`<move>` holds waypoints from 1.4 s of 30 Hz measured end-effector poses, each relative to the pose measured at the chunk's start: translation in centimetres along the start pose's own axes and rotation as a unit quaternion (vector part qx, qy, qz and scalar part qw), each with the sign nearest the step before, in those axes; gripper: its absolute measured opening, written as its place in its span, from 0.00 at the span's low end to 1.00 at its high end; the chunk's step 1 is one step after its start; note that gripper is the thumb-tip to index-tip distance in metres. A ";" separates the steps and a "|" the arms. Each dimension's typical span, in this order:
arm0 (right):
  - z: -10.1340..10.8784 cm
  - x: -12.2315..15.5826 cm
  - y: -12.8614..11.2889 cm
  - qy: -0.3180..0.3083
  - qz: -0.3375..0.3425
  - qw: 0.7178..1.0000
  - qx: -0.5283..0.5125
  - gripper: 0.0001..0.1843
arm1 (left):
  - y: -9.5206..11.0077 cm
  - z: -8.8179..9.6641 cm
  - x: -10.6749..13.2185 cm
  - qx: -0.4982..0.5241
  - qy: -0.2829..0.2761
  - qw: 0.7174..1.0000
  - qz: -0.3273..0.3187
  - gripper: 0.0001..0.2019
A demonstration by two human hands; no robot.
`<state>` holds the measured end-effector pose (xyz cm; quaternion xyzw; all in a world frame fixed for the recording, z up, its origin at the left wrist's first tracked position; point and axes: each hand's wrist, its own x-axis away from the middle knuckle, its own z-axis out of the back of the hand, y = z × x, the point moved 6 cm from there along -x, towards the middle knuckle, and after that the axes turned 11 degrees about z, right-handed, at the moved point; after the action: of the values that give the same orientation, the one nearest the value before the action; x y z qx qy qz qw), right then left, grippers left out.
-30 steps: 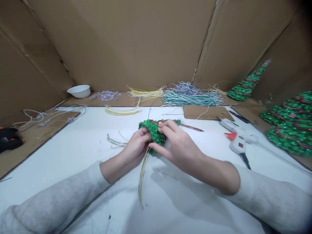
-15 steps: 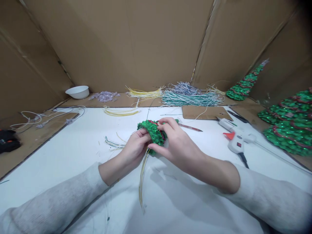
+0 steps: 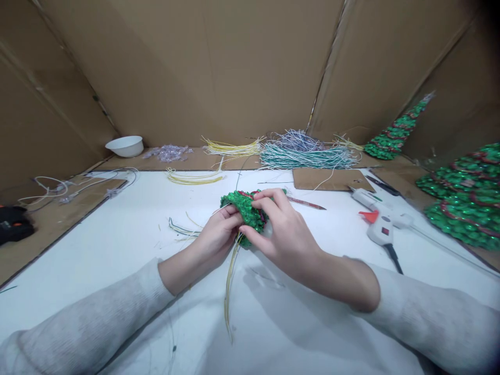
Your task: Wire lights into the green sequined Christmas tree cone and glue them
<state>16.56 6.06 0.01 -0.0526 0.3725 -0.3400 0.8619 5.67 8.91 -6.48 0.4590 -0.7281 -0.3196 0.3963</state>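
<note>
1. Head view, centre of the white tabletop point(image 3: 136, 224): a small green Christmas tree with red garland point(image 3: 247, 212) lies on its side between the two hands, base toward the left edge and tip toward the right.
2. The left hand point(image 3: 219, 229) has a narrow pinch, thumb and fingers closed on the rim of the tree's base.
3. The right hand point(image 3: 291, 229) has a wider hold: fingertips press on the tree's upper side, with the thumb spread near the base. Whether the thumb bears on it is hard to tell.
4. Thin yellow wires point(image 3: 227, 297) hang from the base between the hands toward the near edge. More strands point(image 3: 183, 229) lie just beside the left hand.
5. Just beyond the right hand lies a pencil point(image 3: 308, 203), its point toward the right edge.
6. Near the right edge lies a white glue gun point(image 3: 380, 229) with an orange trigger; a larger green tree point(image 3: 464, 200) stands at that edge, another tree point(image 3: 394, 135) at the far right corner.
7. Along the far edge sit a white bowl point(image 3: 125, 148), at the left corner, a clear, lilac-tinted heap point(image 3: 169, 153), a yellow wire bundle point(image 3: 233, 148) and a green-and-white wire bundle point(image 3: 308, 158).
</note>
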 end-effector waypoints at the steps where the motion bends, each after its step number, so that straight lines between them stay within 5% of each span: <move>1: 0.0 0.0 0.0 0.004 0.003 1.000 -0.001 0.14 | 0.0 0.0 0.1 0.006 -0.002 1.000 0.000 0.08; 9: 0.0 -0.3 0.5 0.008 0.019 1.000 -0.007 0.15 | 0.3 0.2 0.7 0.121 0.000 0.993 -0.006 0.05; 21: 0.0 -0.2 0.8 0.012 0.010 0.999 -0.043 0.12 | 0.5 0.1 1.0 0.049 -0.047 0.998 0.006 0.06; 30: -0.1 -0.1 1.0 0.017 -0.009 0.997 -0.071 0.13 | 0.4 0.6 0.9 0.052 -0.015 0.998 0.040 0.05; 42: -0.3 0.0 1.1 0.031 -0.015 0.995 -0.096 0.14 | 1.1 -1.0 2.1 0.035 0.005 0.998 0.056 0.04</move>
<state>16.95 6.94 -0.51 -0.1298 0.4294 -0.3176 0.8354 5.54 7.27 -4.54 0.4322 -0.7615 -0.2691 0.4011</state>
